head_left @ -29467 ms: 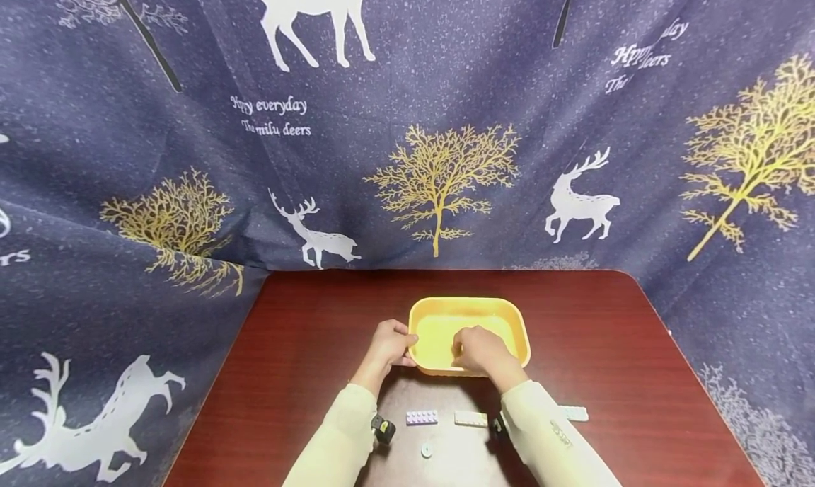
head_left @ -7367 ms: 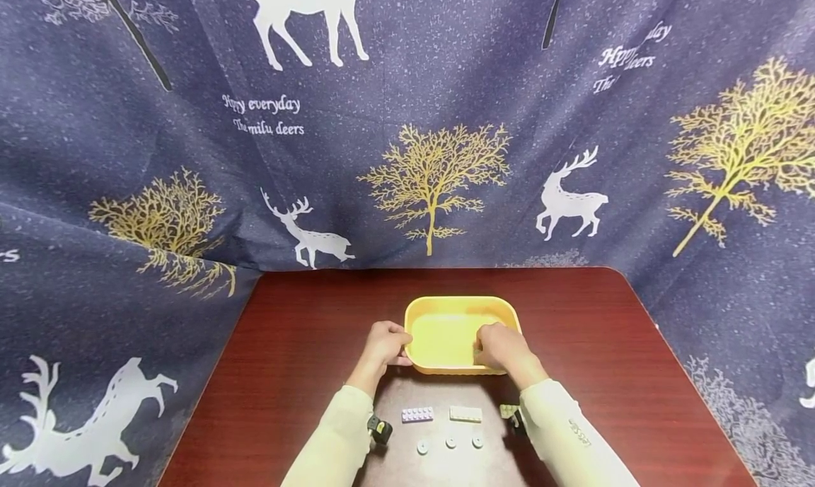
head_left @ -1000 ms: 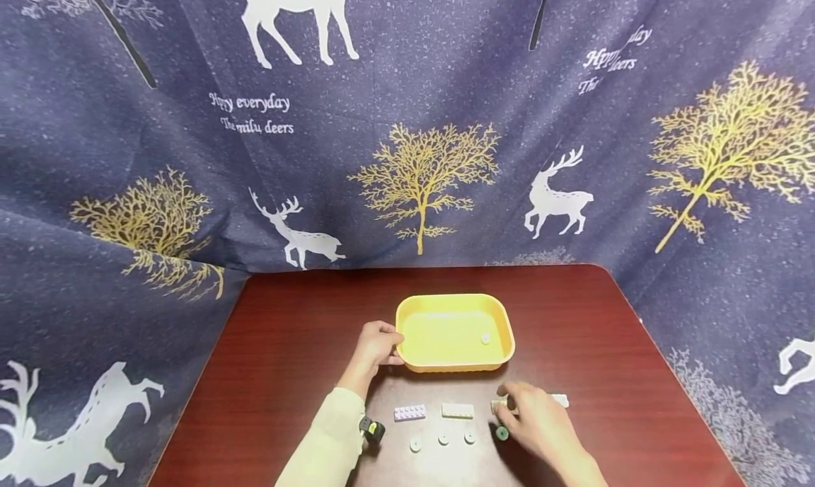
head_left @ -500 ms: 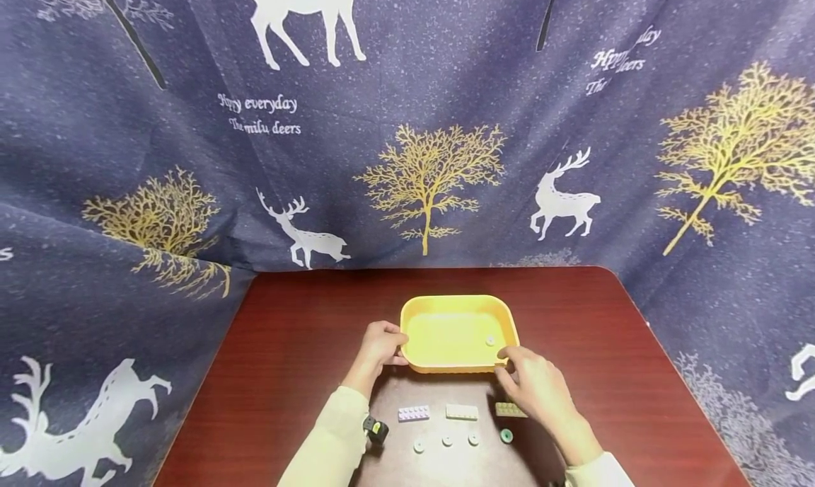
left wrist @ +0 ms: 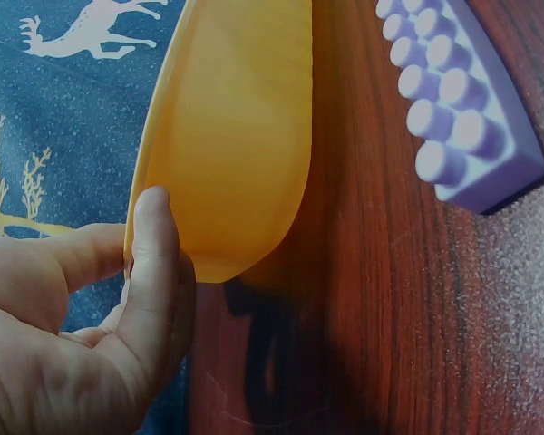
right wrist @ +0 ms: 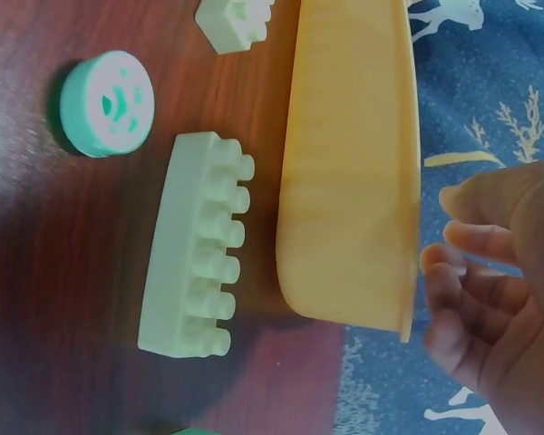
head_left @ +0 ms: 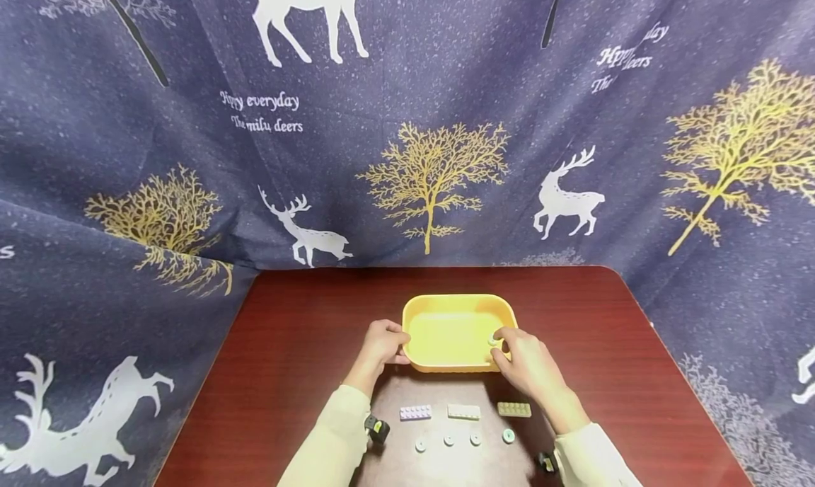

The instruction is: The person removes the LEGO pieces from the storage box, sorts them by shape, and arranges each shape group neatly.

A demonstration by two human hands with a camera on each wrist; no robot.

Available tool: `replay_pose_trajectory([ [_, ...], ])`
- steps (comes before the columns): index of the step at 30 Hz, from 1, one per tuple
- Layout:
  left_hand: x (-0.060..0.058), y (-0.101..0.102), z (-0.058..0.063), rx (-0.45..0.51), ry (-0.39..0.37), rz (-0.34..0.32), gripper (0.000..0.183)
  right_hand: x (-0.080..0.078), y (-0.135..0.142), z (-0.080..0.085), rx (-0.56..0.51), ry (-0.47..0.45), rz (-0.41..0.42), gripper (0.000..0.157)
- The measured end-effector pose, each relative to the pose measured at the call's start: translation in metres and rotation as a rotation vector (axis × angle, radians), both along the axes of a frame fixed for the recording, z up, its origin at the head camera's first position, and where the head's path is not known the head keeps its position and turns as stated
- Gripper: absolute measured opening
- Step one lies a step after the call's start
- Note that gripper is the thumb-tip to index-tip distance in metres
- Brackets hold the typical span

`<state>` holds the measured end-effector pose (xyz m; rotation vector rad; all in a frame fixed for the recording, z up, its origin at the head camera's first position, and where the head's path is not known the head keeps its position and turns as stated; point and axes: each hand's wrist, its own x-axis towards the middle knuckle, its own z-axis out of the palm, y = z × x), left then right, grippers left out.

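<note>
My left hand [head_left: 384, 344] grips the left rim of a yellow plastic tub [head_left: 446, 367], thumb inside and fingers outside, as the left wrist view shows. My right hand [head_left: 533, 365] reaches over the tub's front right corner, fingers spread apart. Right at its fingertips, on the tub floor, lies a small pale toy wheel [head_left: 492, 340]. Nearer me is a row of studded building blocks: purple [head_left: 416, 413], white [head_left: 463, 412] and yellowish green [head_left: 514, 409]. Small pale wheels [head_left: 448, 440] lie before them, with a green-centred wheel [head_left: 508, 436] in front of the yellowish-green block.
The dark red tabletop [head_left: 305, 331] reaches back to a blue curtain [head_left: 382, 190] printed with deer and trees. Black wrist cameras [head_left: 378, 429] sit at both sleeves. My right forearm covers the table right of the yellowish-green block.
Over the last second my right hand moved from the yellowish-green block up into the tub; the left stayed. Since the oldest frame, more wheels have come to lie before the blocks.
</note>
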<state>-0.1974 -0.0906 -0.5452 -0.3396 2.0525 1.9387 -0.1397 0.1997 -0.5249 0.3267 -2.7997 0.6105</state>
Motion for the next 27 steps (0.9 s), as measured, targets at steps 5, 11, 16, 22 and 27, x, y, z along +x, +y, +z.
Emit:
replay_pose_trajectory([
  [5, 0.000, 0.000, 0.002, 0.000, -0.006, -0.006, 0.024, -0.009, -0.002, 0.000, -0.014, -0.039, -0.003, 0.019],
  [11, 0.000, 0.000, 0.002, 0.002, -0.004, -0.004, 0.025, -0.020, -0.004, -0.003, -0.020, -0.037, 0.001, 0.020],
  [16, -0.001, 0.000, -0.001, 0.004, -0.003, -0.008, 0.023, -0.029, -0.006, -0.005, -0.018, -0.049, 0.006, 0.022],
  [22, 0.000, -0.001, -0.001, 0.006, -0.001, -0.007, 0.025, -0.039, -0.008, -0.009, 0.001, -0.097, 0.009, 0.025],
  [27, -0.001, -0.001, -0.001, 0.005, 0.001, -0.007, 0.025, -0.048, -0.011, -0.013, 0.025, -0.135, 0.000, 0.028],
])
